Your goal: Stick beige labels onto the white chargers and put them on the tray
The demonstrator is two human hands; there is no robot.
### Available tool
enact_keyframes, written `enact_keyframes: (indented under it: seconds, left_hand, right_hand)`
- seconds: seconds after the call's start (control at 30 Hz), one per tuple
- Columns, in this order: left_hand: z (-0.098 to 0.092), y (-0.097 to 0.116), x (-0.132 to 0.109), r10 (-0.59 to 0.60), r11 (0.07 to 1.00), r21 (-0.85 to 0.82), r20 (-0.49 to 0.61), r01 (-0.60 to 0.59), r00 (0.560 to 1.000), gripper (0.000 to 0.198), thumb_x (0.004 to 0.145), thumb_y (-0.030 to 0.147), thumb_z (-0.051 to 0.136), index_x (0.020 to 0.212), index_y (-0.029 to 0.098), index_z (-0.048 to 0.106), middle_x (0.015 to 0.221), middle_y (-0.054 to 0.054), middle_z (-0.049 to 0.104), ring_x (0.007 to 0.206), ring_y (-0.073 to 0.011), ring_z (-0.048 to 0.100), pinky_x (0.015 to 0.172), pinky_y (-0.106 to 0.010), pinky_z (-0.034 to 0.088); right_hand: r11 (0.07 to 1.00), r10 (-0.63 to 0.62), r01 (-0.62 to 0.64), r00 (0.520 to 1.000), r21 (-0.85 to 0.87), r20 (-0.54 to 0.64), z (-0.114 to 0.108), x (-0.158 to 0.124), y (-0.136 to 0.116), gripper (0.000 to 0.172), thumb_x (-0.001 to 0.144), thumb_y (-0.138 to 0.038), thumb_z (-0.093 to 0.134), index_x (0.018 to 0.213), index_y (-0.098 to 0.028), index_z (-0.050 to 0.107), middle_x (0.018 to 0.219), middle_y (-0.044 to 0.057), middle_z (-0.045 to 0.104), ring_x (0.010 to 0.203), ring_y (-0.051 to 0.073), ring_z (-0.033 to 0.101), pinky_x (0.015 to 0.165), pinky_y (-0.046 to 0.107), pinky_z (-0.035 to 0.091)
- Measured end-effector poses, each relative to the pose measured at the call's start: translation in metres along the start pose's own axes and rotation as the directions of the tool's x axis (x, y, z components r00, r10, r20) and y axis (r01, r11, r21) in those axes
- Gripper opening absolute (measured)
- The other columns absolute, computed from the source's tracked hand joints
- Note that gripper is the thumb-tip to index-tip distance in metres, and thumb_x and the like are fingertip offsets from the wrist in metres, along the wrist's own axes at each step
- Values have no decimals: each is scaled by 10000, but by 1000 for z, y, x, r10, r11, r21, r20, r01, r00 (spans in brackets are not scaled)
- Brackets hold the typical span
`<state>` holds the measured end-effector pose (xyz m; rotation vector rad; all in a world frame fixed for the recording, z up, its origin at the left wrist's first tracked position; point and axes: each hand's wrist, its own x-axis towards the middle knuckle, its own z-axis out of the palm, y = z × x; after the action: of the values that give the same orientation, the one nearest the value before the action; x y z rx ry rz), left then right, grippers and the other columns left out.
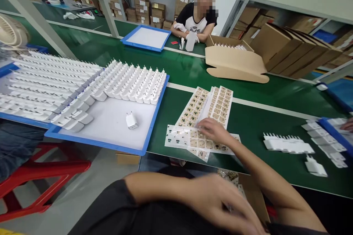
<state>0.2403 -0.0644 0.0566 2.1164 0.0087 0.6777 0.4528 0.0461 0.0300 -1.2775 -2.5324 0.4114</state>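
Observation:
My right hand [213, 130] is over several overlapping sticker sheets [194, 108] on the green table, its fingers curled and pressed on the top sheet [176, 137], which lies crosswise with a clear, partly peeled left end. My left hand [228, 205] is low in front of my body, below the table edge, blurred by motion; whether it holds anything is not clear. Left of the sheets, a single white plug adapter [131, 121] stands in a blue-rimmed tray [147, 134], with rows of white adapters [135, 80] behind it.
At right lie a row of adapters [288, 144], a single adapter [316, 166] and another tray [333, 134]. Across the table a person [198, 22] sits between a blue tray [146, 38] and an open carton [237, 62]. A red stool [55, 169] stands at lower left.

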Motion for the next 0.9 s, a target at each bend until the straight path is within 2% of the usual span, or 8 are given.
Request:
enact_keyframes:
  seconds: [0.07, 0.1, 0.13, 0.2, 0.3, 0.4, 0.63, 0.9]
  left_hand:
    - [-14, -27, -13, -79, 995, 42, -180, 88, 981, 219, 1019, 310, 562, 1064, 210, 752, 1106, -34, 801, 1054, -152, 734, 999, -243, 555]
    - [-20, -41, -22, -160, 975, 97, -317, 200, 935, 227, 1022, 272, 542, 1066, 181, 746, 1096, -53, 805, 1058, -180, 735, 1015, -302, 560]
    - [-26, -56, -30, -209, 937, 179, -401, 300, 892, 221, 1012, 246, 543, 1078, 176, 742, 1103, -64, 801, 1083, -213, 725, 1020, -366, 566]
    - [-34, -81, -44, -250, 831, 341, -476, 439, 843, 227, 987, 194, 549, 1122, 184, 731, 1183, -78, 778, 1169, -258, 690, 1056, -461, 553]
    - [-38, -108, -54, -282, 673, 501, -506, 544, 815, 324, 953, 180, 599, 1268, 179, 676, 1336, -101, 717, 1305, -305, 621, 1113, -544, 523]
    - [-34, -121, -55, -301, 606, 553, -506, 571, 809, 377, 950, 225, 630, 1323, 174, 650, 1401, -102, 683, 1343, -313, 601, 1138, -563, 511]
    - [-29, -125, -55, -317, 604, 540, -512, 586, 798, 366, 968, 283, 622, 1320, 194, 667, 1403, -86, 685, 1356, -303, 593, 1159, -558, 500]
    - [-27, -129, -57, -293, 620, 528, -531, 581, 795, 358, 973, 299, 626, 1316, 205, 674, 1391, -62, 696, 1344, -306, 598, 1159, -549, 503]
  right_hand:
    - [998, -56, 55, 998, 8, 28, 15, -2, -14, 271, 1016, -301, 544, 1209, -210, 712, 1155, 123, 728, 1078, 252, 676, 925, 432, 569]
    - [998, -67, 67, 998, -3, 16, 21, -2, -18, 279, 1015, -295, 545, 1223, -198, 703, 1161, 133, 719, 1078, 255, 671, 917, 429, 568]
    - [997, -72, 72, 997, -19, -1, 25, -2, -21, 287, 1013, -291, 548, 1236, -187, 695, 1163, 142, 711, 1075, 258, 666, 906, 426, 568]
    - [996, -73, 72, 997, -54, -23, 30, -1, -22, 296, 1003, -283, 562, 1249, -175, 685, 1147, 147, 702, 1052, 258, 662, 878, 415, 570]
    - [993, -77, 74, 997, -90, -30, 35, 0, -20, 282, 994, -275, 579, 1237, -184, 690, 1100, 130, 697, 1014, 247, 658, 862, 404, 569]
    - [992, -64, 58, 997, -112, -50, 38, 0, -18, 266, 997, -269, 575, 1224, -199, 694, 1105, 120, 695, 1020, 245, 653, 874, 408, 564]
    - [997, -5, 1, 999, -80, -45, 41, -3, -23, 312, 981, -241, 588, 1280, -199, 665, 1144, 126, 678, 1050, 260, 637, 910, 442, 566]
    - [994, -36, 28, 996, -103, -79, 42, 0, -23, 297, 977, -227, 583, 1262, -230, 666, 1161, 116, 684, 1057, 266, 640, 902, 454, 566]
